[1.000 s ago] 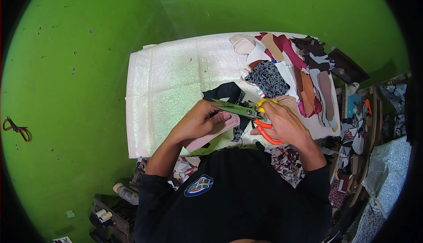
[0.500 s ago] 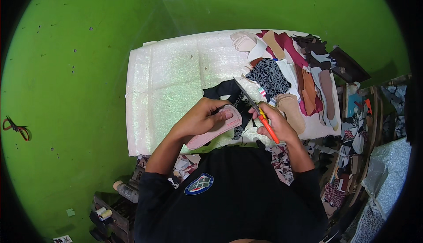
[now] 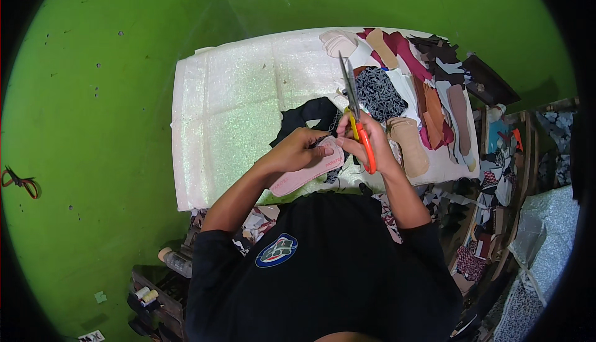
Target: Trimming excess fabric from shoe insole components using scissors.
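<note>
My left hand (image 3: pixel 294 153) is closed on a pale pink shoe insole (image 3: pixel 303 178), its thumb lying on the upper face near the far end. My right hand (image 3: pixel 374 138) grips scissors (image 3: pixel 352 94) with orange and yellow handles. Their blades point away from me, slightly parted. Its fingertips come right up to the insole's far end; whether they pinch its edge I cannot tell. Beneath and beyond the hands lies a cut piece of black fabric (image 3: pixel 292 121). Dark patterned material shows along the insole's far edge, partly hidden by my hands.
The white-covered table (image 3: pixel 223 112) carries patterned black-and-grey fabric (image 3: pixel 380 97), beige insole shapes (image 3: pixel 410 149) and brown, maroon and white cut pieces on its right. A dark tray (image 3: pixel 490 81) adjoins the far right corner. Scraps fill a wooden rack (image 3: pixel 524 162). Another pair of scissors (image 3: pixel 22 182) hangs on the green wall.
The scissors have swung more upright, their blades now pointing away from me. My right hand has moved in toward the insole's far end. The left hand still holds the insole.
</note>
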`<state>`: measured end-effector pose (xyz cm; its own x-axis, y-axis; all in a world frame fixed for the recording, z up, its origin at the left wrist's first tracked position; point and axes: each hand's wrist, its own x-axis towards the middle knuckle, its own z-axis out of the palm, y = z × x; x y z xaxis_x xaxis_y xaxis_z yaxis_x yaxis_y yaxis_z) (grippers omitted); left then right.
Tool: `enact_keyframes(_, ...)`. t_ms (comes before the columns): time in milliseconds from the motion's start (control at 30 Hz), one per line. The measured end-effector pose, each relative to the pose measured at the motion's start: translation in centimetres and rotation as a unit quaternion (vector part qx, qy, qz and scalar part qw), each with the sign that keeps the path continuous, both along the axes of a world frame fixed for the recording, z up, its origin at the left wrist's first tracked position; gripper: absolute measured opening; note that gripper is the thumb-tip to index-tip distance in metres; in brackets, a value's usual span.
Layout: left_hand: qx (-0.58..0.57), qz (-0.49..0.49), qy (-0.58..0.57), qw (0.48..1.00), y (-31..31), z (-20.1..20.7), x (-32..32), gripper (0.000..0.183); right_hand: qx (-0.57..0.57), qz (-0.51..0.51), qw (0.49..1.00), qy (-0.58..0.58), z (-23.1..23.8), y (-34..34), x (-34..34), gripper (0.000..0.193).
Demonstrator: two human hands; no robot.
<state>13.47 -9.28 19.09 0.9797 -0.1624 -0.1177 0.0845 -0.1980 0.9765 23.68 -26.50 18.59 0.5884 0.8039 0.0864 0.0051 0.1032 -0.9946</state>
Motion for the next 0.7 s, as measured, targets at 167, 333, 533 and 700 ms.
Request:
enact_keyframes(167,-0.003,-0.019,0.028,0.999,-0.1,-3.4,0.0,0.019,-0.058,-0.023,0.997,-0.045,-2.1,0.2,-0.5,0.029)
enact_keyframes(333,0.021,-0.035,0.048,0.998,-0.3,-4.6,0.1,0.018,-0.158,-0.026,0.983,-0.095,-3.1,-0.5,-0.8,0.027)
enact_keyframes(533,0.020,-0.063,0.048,0.997,-0.3,-5.5,0.8,0.018,-0.177,-0.050,0.978,-0.101,-4.0,-0.6,-0.7,0.026)
enact_keyframes(700,0.017,-0.086,0.023,0.996,1.1,-6.9,1.8,0.022,-0.199,-0.022,0.975,-0.100,-4.5,-0.5,0.2,0.023)
